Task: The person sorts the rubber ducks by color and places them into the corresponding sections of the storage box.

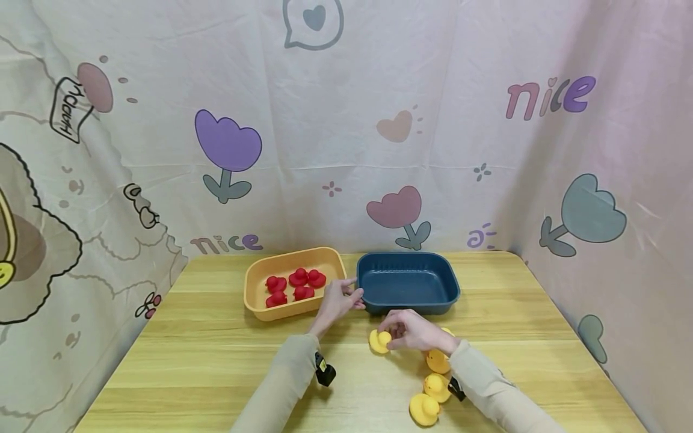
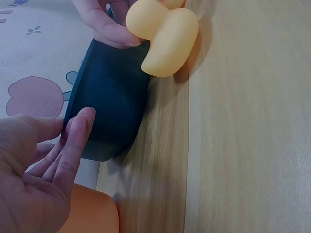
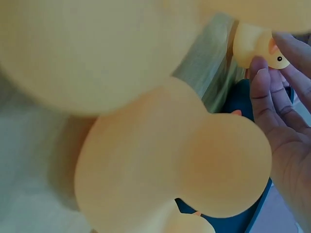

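My left hand [image 1: 337,300] pinches the left rim of a dark blue rectangular basin [image 1: 408,308], with thumb and fingers on either side of the wall in the left wrist view. In front of that basin, my right hand [image 1: 414,331] has its fingertips around the head of a yellow rubber duck [image 1: 376,343]. The right wrist view shows this duck [image 3: 250,46] between finger and thumb, its black eye visible. More yellow ducks [image 1: 424,410] lie in a row by my right wrist, partly covered by the hand and forearm. Two loom large and blurred in the right wrist view.
A yellow-orange basin [image 1: 295,311] holding several red rubber ducks [image 1: 299,276] stands to the left of the blue one, close beside my left hand. Both basins sit near the back edge of the wooden table [image 1: 195,361]. A printed curtain [image 1: 335,150] hangs behind.
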The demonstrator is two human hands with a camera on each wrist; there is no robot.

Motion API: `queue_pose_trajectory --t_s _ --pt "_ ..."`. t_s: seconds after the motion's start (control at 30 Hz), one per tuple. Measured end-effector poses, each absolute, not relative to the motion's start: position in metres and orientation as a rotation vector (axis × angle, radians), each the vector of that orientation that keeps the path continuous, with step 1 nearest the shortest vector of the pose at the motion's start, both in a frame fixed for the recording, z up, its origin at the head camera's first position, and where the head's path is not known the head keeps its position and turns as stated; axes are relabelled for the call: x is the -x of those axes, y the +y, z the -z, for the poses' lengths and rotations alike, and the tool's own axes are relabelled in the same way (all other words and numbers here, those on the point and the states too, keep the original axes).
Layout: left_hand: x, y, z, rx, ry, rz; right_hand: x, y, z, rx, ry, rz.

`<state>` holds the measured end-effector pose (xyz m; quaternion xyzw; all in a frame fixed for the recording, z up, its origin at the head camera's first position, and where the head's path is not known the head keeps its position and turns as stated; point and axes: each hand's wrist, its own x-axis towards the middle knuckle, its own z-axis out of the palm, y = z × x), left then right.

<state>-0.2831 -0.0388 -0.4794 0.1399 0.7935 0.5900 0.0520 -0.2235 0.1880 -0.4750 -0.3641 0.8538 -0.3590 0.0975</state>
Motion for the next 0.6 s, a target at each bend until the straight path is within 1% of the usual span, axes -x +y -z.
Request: queue_pose_trajectory --t_s 0.23,0.6 --pt "0.283 -0.038 0.48 -0.423 2.403 -1.821 0.224 0.19 0.474 1.071 2.51 1.14" --pt "0.283 -0.038 0.482 -0.432 2.418 -1.81 0.227 0.199 0.464 1.058 2.498 1.353"
